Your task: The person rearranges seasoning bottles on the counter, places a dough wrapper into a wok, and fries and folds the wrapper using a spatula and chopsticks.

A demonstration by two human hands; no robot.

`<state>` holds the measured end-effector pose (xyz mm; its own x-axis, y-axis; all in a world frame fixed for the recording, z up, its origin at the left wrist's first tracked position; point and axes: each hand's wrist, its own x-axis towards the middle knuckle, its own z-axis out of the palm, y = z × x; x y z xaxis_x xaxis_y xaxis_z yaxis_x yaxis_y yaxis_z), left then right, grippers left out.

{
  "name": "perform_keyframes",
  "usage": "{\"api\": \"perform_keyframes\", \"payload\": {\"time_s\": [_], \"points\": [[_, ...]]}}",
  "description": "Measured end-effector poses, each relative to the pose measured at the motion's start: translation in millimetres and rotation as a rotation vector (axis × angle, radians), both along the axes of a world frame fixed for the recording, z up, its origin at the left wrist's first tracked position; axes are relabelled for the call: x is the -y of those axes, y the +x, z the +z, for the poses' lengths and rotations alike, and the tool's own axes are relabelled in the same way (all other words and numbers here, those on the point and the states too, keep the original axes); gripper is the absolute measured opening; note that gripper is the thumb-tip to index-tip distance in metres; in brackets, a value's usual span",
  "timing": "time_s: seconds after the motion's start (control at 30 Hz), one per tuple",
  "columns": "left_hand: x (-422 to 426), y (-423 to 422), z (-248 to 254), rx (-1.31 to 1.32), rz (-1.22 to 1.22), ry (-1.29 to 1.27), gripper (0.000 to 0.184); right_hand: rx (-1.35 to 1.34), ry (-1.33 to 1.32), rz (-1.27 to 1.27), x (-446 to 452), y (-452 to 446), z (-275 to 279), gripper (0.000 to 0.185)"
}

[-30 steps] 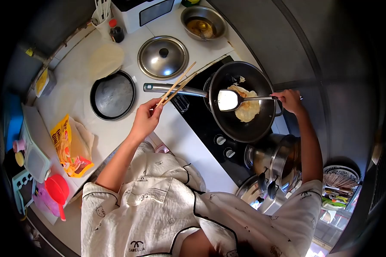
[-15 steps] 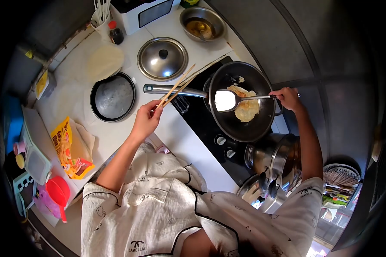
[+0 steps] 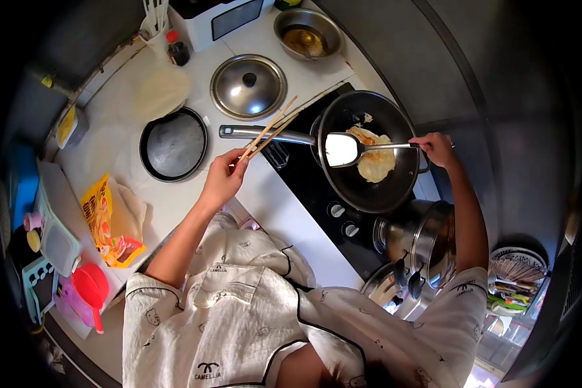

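Note:
My left hand (image 3: 225,174) is closed around a pair of chopsticks (image 3: 271,129), whose tips point up and right across the handle of the wok (image 3: 368,200). In my right hand (image 3: 436,149) is the handle of a metal spatula (image 3: 343,150), its bright blade above the wok. A pale, browned flatbread or pancake (image 3: 376,167) lies in the wok, partly covered by the spatula. Small scraps of food sit near the wok's far side. The wok stands on a black stove (image 3: 323,200) with its long handle toward my left hand.
A domed lid (image 3: 248,87), a round black pan (image 3: 173,145) and pale round sheets (image 3: 161,94) lie on the counter. Behind the stove stands a metal bowl (image 3: 307,35) of liquid. Steel pots (image 3: 433,242) crowd the near right; a yellow packet (image 3: 110,223) lies left.
The whole view has shifted slightly. Both hands keep their holds, and the spatula and pancake stay in nearly the same places.

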<state>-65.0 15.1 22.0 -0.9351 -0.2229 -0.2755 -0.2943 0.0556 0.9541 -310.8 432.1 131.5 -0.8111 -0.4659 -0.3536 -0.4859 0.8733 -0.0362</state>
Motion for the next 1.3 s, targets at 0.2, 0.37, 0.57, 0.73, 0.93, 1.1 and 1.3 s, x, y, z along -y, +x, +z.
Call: {"api": "perform_keyframes", "payload": {"time_s": [0.2,0.37,0.57,0.73,0.93,1.1,1.3], "points": [[-11,-6,4,-0.01,-0.004,0.05,0.022,-0.08,-0.084,-0.101,-8,14,-16,0.024],[-12,-7,3,-0.01,-0.037,0.035,0.021,-0.173,-0.076,-0.177,-32,12,-19,0.022],[-5,0,-3,0.012,-0.014,0.052,0.021,-0.239,0.03,-0.141,-24,19,-5,0.024],[0,3,-7,-0.009,-0.01,0.051,0.021,-0.307,0.117,-0.1,1,28,8,0.022],[-2,4,-2,-0.012,-0.003,0.075,0.021,-0.246,0.099,-0.043,7,33,6,0.023],[3,4,2,-0.027,-0.009,0.058,0.021,-0.245,0.179,-0.092,10,37,14,0.023],[0,3,-3,-0.041,-0.015,0.057,0.02,-0.281,0.208,-0.15,22,37,18,0.024]]}}
